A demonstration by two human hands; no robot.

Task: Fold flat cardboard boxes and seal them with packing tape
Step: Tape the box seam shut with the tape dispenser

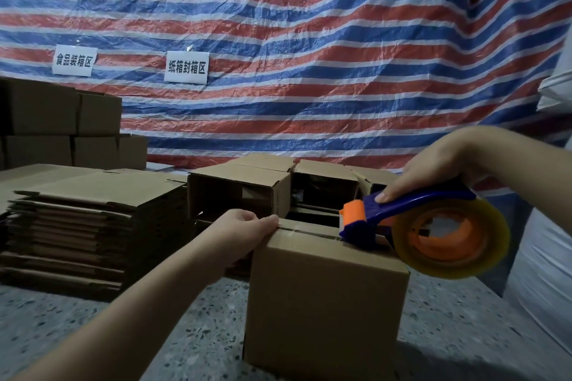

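Flat cardboard stack (93, 219) left of box (325, 297), open boxes (241, 192) behind it. Left hand (247, 229) pinches the box's top edge; right hand (433, 170) grips tape dispenser (411, 226) on the box top.

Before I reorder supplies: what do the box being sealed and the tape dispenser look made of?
Box: plain brown cardboard, matte, with creased flap edges. Tape dispenser: apparently hard plastic, glossy blue frame with orange parts. Its tape roll looks like clear, yellowish glossy film.
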